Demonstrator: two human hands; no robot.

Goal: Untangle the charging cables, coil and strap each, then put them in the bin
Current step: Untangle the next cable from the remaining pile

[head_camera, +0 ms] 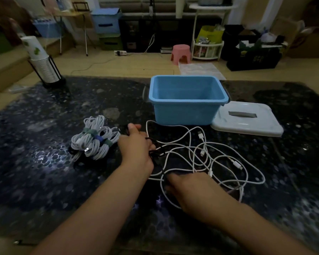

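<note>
Left hand: the left hand (134, 144) lies palm down with fingers curled round a thin black cable (156, 153) at the left edge of the tangle.
Right hand: the right hand (190, 190) reaches palm down over the near side of the tangle, blurred; whether its fingers grip anything I cannot tell.
Loose cables: smooth white charging cables (210, 157) sprawl in overlapping loops between the hands and the bin, small plugs showing (the black cable runs among them).
Coiled bundles: pale braided coiled cables (94, 142), bound with green and blue straps, lie heaped just left of the left hand.
Bin: a blue plastic bin (186, 111), rectangular with rounded corners, stands open behind the tangle.
Lid: a white lid (247, 120) with a grey handle slot lies flat at the bin's right.
Table: a glossy dark pebble-patterned table (44, 177).
</note>
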